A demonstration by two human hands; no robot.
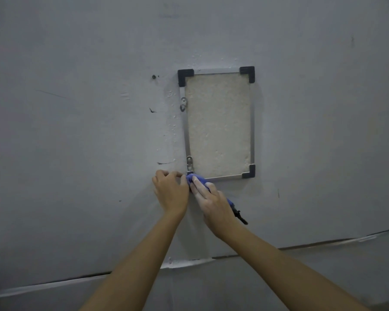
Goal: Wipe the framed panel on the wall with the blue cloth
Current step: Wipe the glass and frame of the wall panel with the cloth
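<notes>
The right hand (pixel 209 198) is gripping the blue cloth (pixel 194 178), pressing it on the lower-left corner of the framed panel (pixel 218 124). The left hand (pixel 171 189) is curling alongside; any pinch cannot be told. Judged: wiping is starting, and the next stroke is calling for travel up across the face.

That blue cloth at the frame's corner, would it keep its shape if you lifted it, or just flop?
Probably floppy: the blue cloth lies bunched under the right hand, moulded to it. Likely light, since one hand holds it against the wall. Pushed, it would probably crumple rather than slide stiffly.
</notes>
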